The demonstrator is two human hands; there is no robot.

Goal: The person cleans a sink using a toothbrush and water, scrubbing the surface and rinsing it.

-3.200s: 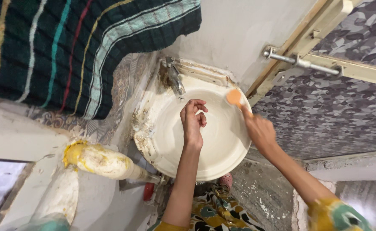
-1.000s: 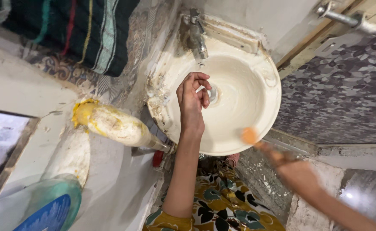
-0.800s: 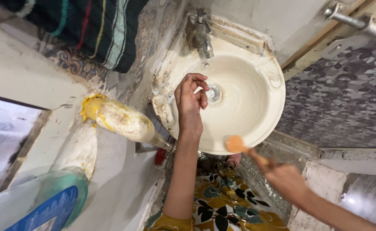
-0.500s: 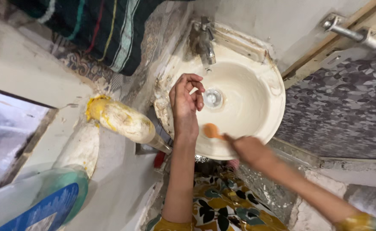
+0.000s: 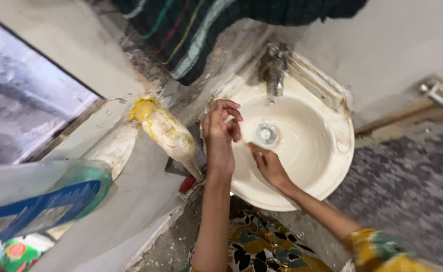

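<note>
Orange spoon (image 5: 245, 143) seemingly between both hands' fingers (image 5: 230, 117)

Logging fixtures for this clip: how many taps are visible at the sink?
1. A single metal tap stands at the back rim of the cream sink, its spout over the bowl above the drain. No other tap shows, though the towel hides part of the wall.

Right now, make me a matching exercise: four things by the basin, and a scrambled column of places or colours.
Things:
1. tap
2. drain
3. towel
4. left hand

Places or colours:
A. dark with coloured stripes, hanging above the basin
B. metal ring at the basin bottom
C. fingers curled over the basin's left rim
D. on the basin's back edge, spout pointing down

Pairs: 1-D, 2-B, 3-A, 4-C
</note>
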